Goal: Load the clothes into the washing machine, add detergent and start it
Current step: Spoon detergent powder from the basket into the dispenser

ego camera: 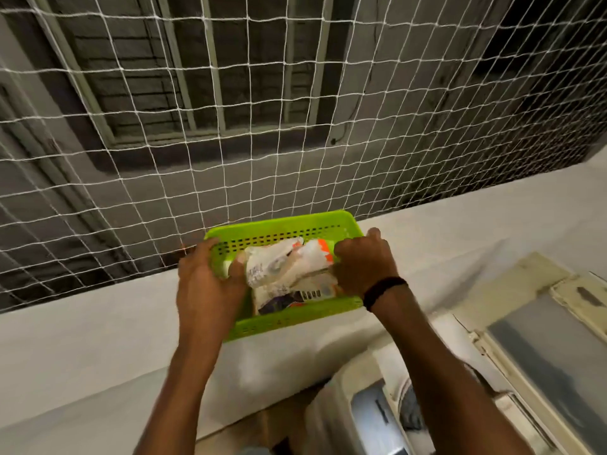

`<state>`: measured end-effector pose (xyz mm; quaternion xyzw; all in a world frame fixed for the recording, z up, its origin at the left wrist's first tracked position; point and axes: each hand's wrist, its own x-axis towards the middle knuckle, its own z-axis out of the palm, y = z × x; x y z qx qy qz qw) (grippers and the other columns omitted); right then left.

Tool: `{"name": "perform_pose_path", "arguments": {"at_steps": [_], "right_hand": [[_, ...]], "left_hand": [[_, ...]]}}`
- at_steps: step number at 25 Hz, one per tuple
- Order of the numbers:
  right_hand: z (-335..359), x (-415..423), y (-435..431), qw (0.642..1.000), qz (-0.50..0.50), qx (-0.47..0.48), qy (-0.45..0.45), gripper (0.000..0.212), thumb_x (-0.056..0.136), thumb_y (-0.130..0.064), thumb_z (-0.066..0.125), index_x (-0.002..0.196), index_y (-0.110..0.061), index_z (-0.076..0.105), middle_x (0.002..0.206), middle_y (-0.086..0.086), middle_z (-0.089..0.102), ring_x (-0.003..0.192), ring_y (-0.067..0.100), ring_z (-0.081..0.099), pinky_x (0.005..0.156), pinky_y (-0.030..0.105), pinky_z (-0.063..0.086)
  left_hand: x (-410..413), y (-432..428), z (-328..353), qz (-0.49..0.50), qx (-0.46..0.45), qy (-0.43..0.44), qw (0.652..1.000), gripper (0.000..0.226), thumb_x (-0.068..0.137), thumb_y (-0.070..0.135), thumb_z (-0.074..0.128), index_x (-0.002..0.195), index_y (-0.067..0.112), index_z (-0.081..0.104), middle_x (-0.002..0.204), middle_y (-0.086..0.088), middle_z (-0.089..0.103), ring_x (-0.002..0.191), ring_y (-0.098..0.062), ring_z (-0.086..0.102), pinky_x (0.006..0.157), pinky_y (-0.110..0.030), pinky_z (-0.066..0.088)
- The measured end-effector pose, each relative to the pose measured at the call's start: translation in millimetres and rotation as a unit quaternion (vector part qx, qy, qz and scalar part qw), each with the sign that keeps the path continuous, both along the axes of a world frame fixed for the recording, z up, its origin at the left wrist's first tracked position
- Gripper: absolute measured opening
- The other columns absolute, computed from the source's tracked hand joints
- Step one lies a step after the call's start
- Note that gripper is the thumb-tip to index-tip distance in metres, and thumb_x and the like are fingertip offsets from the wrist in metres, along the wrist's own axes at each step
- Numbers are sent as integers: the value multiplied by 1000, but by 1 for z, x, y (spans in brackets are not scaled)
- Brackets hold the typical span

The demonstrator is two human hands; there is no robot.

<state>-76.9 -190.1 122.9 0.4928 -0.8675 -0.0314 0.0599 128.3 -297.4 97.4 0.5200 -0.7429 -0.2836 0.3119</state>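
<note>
A lime-green plastic basket [282, 228] sits on a white ledge and holds white detergent packets with orange marks [285, 267]. My left hand [205, 284] grips the basket's left rim, its thumb pressing on a packet. Fingers of my right hand [363, 264] are curled around the right end of a packet, inside the basket. The washing machine [377, 412] stands below, at the bottom right, with dark clothes showing in its drum [410, 412]; its raised lid [551, 349] leans to the right.
The white ledge [98, 330] runs across the view under a white rope net [230, 126] that covers the opening behind. Beyond the net are a barred window and a grey wall. A black band circles my right wrist [382, 290].
</note>
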Motion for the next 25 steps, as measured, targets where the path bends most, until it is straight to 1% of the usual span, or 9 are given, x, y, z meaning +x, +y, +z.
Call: {"name": "perform_pose_path", "arguments": {"at_steps": [2,7,11,15,17,18,21,23,25], "right_hand": [[4,-2,2,999,-18,17,-32,14,82,-26,62,90,-15,64,87,8,70,99,32,54,78,32,41],[6,-7,6,996,-53,57,-34,25,88,-35,57,107,-22,66,105,1,69,109,33,48,83,34,38],[5,-15,9,995,-57,52,-58,24,87,-38,59,98,-18,66,100,5,69,103,33,54,85,35,40],[14,-17,16,975,-61,-41,-208,16,88,-24,56,88,-20,72,93,6,71,95,31,65,84,34,50],[19,-18,17,946,-73,-82,-303,22,85,-15,57,86,-26,75,80,-1,68,85,25,68,80,32,54],[21,-17,16,923,-86,-97,-364,25,84,-9,56,85,-24,76,73,-1,67,73,24,68,72,31,55],[23,-12,12,794,-170,-154,-563,26,87,7,49,81,-3,72,61,15,62,47,24,58,45,25,49],[25,-11,13,732,-207,-194,-619,22,88,10,47,82,9,68,62,18,58,44,24,57,42,26,50],[29,-13,17,715,-224,-234,-619,19,82,1,54,82,11,69,63,19,60,49,27,61,48,34,55]], "left_hand": [[-4,-1,-2,-12,45,23,999,49,92,42,61,136,24,51,133,-13,53,124,-32,51,96,-43,44],[-24,-1,-4,-59,20,17,998,52,87,57,50,131,30,54,131,-10,53,122,-25,47,95,-38,43],[-26,-4,-9,-69,15,1,997,50,83,62,48,122,32,62,125,-16,54,119,-28,48,93,-40,45],[-25,-4,-8,-68,18,2,998,49,82,61,50,118,31,64,127,-16,52,120,-29,50,94,-39,45],[-25,-4,-8,-67,14,5,998,48,82,60,50,116,30,65,129,-16,52,122,-30,49,95,-39,45],[-25,-3,-7,-69,11,8,998,47,82,60,51,116,30,65,129,-16,52,123,-29,48,95,-39,45],[-26,-3,-7,-61,14,14,998,46,82,59,52,114,30,66,131,-16,52,125,-28,48,96,-39,44],[-26,-3,-7,-60,15,16,998,45,82,59,53,113,31,67,131,-16,52,126,-28,48,96,-38,44],[-26,-4,-9,-58,11,18,998,41,83,57,56,112,31,67,133,-16,52,126,-28,48,97,-39,45]]}}
